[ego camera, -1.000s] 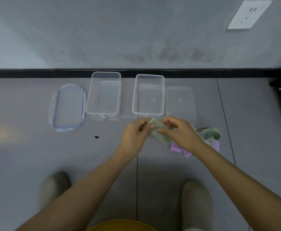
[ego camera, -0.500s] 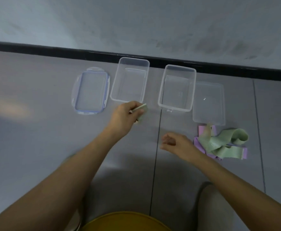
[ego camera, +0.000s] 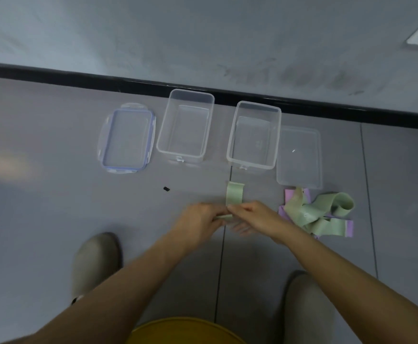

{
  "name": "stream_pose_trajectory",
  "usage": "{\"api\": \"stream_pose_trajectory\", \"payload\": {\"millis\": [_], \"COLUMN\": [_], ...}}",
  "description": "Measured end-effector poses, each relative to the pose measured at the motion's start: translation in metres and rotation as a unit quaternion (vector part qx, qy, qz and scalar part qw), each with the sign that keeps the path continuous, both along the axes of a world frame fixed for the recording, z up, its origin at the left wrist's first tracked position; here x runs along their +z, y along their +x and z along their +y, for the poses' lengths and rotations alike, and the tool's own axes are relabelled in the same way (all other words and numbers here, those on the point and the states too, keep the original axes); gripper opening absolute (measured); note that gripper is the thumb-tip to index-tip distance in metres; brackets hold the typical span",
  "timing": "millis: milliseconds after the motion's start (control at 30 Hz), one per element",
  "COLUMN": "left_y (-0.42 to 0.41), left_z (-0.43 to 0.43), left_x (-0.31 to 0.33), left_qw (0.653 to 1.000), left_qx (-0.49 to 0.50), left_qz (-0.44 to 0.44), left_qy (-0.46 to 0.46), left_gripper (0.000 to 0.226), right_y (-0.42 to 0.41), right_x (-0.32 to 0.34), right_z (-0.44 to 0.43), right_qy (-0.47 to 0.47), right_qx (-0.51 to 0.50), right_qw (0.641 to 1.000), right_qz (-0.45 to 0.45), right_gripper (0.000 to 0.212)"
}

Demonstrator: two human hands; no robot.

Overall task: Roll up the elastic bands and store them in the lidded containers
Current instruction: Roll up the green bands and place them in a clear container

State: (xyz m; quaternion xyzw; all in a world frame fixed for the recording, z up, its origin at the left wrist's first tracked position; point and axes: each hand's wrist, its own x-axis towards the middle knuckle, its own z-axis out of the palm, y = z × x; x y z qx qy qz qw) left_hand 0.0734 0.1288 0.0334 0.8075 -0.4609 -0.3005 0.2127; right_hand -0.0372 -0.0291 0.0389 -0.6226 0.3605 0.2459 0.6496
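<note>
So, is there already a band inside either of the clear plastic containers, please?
No, the left clear rectangular plastic container and the right one show only bare bottoms.

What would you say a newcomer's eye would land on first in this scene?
The left hand and right hand meet at centre, pinching the near end of a green band. Beyond stand the left container and right container, open, and a tangle of bands lies at right.
</note>
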Motion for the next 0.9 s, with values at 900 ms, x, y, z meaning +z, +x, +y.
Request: {"api": "stream_pose_trajectory", "payload": {"millis": [900], "left_y": [-0.044], "left_z": [0.035], "left_x": [-0.118], "left_qw": [0.977], "left_qx": [-0.167], "left_qz": [-0.128], "left_qy": [0.024], "left_gripper": [0.05], "right_y": [0.045], "right_x": [-0.12], "right_z": [-0.058], "right_qy": [-0.344], "right_qx": [0.197], "right_qw": [0.916], "right_qz": [-0.068], "right_gripper": [0.043]}}
